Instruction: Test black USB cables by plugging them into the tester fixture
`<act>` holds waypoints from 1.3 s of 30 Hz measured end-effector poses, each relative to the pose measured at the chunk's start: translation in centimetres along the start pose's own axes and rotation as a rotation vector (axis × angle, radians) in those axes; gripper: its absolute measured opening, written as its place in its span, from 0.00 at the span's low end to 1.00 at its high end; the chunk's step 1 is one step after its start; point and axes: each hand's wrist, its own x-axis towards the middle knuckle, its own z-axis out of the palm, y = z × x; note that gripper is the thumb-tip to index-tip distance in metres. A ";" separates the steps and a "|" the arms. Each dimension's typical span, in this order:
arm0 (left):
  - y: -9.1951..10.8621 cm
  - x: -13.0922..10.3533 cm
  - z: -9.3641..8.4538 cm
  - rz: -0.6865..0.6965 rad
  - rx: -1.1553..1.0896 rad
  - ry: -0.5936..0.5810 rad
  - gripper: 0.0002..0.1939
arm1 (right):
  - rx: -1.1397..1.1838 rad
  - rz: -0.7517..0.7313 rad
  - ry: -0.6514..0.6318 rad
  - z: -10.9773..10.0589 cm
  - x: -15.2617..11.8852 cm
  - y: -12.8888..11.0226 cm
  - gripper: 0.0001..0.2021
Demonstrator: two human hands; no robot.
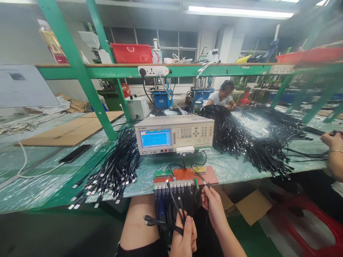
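My left hand [184, 233] is closed around several black USB cables [171, 225], whose plug ends stick out to the left and upward. Close by on the right, my right hand [214, 207] pinches the end of a black cable [208, 206] at the front right corner of an orange-red test board [184, 175]. Along the board's front edge runs a row of grey connector sockets [174, 186], with dark cables hanging below it. Behind the board stands a beige test instrument [175, 134] with a lit blue screen, wired to the board.
Piles of black cables lie left [115, 167] and right [241, 139] of the instrument. A phone [75, 153] and cardboard sheet [77, 130] are farther left. Another person's hand [333, 142] is at the right edge; a person [221, 96] sits opposite. A green shelf frame [112, 73] spans overhead.
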 end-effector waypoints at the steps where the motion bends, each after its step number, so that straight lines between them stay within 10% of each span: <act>1: 0.0 0.0 0.1 0.009 -0.004 -0.001 0.35 | -0.001 0.006 0.003 0.0 -0.1 0.0 0.28; 13: 0.1 -0.1 0.2 0.067 0.004 0.025 0.31 | 0.031 0.047 -0.033 0.6 -0.3 -0.7 0.31; 25: 0.1 -0.3 0.5 0.009 0.116 0.075 0.37 | 0.102 0.014 -0.108 3.5 -7.4 -2.5 0.26; 39: 0.6 0.8 0.1 0.344 0.114 0.318 0.26 | 0.146 -0.079 0.151 1.1 -3.8 -0.6 0.23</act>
